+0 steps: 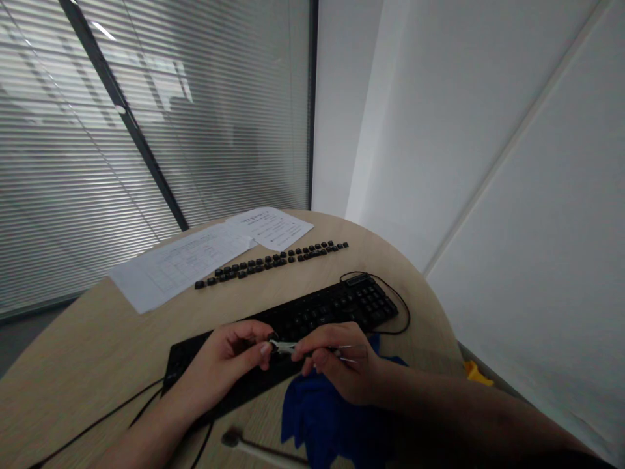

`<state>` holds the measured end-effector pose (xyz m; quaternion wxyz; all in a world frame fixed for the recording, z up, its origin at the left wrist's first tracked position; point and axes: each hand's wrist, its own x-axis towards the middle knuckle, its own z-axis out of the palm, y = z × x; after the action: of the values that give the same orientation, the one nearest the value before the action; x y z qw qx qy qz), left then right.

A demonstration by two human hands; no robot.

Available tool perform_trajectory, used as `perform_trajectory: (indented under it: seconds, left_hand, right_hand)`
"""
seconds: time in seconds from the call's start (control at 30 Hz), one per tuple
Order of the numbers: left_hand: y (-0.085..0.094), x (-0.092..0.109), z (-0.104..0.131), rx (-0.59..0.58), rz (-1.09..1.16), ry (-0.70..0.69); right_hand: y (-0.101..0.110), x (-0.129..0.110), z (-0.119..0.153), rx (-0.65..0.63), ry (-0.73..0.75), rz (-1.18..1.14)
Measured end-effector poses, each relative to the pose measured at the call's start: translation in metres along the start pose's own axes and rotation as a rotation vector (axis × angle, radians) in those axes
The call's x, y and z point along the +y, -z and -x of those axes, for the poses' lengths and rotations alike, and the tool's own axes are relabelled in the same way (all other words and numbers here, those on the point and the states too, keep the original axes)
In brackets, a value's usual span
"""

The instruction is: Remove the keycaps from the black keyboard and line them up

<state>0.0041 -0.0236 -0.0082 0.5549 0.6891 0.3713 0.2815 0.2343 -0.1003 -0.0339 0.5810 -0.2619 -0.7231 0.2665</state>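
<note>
My left hand (pixel 234 352) is closed in a pinch on a small black keycap (pixel 272 339), partly hidden by the fingers. My right hand (pixel 342 358) grips a keycap puller (pixel 284 347); its pale end touches the keycap, while thin wire prongs stick out on the right. Both hands are over a black keyboard (pixel 303 319), whose left part is mostly covered by my left hand and forearm. Beneath my right hand lies a crumpled blue cloth (pixel 322 417).
Several loose black keycaps (pixel 266 262) stand in two rows beyond the keyboard. Printed papers (pixel 185 260) lie at the back left of the round wooden table (pixel 122 345). A brush (pixel 232 438) rests near the front edge. Black cables (pixel 97 423) cross the left side; a white wall (pixel 488 130) stands at right.
</note>
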Motion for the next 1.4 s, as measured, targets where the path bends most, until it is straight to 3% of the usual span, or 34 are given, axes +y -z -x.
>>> perform_trajectory:
  seconds: [0.17,0.3,0.47,0.7,1.07,1.13,1.2,1.3,1.33,1.4]
  left_hand:
    - [0.004,-0.004,-0.001,0.178,0.154,-0.026]
    - [0.006,-0.003,0.0,0.238,0.274,-0.029]
    - [-0.004,0.008,0.005,0.122,0.223,0.03]
    - [-0.019,0.025,0.011,-0.145,0.103,0.021]
    - [-0.025,0.016,0.013,-0.261,0.021,-0.032]
    - [-0.021,0.017,0.016,-0.198,-0.025,-0.049]
    - [-0.011,0.02,0.017,-0.087,-0.165,-0.113]
    - [0.014,0.022,0.013,0.046,-0.518,-0.245]
    - [0.024,0.021,0.01,0.078,-0.599,-0.282]
    - [0.042,0.016,0.004,0.12,-0.71,-0.285]
  right_hand:
    - [0.002,-0.006,-0.002,0.003,0.009,-0.009]
    - [0.012,-0.016,-0.007,0.029,0.071,0.243]
    - [0.023,-0.015,-0.007,-0.047,0.212,0.444]
    - [0.014,-0.005,-0.003,-0.206,0.17,0.754]
    - [0.012,-0.008,-0.006,-0.223,0.203,0.8]
    - [0.026,-0.011,-0.01,-0.175,0.194,0.827]
    - [0.055,-0.008,-0.018,-0.05,0.119,0.886]
    - [0.122,0.017,-0.035,0.2,-0.156,0.974]
    - [0.146,0.031,-0.041,0.225,-0.263,0.994]
    - [0.19,0.065,-0.051,0.144,-0.501,1.044]
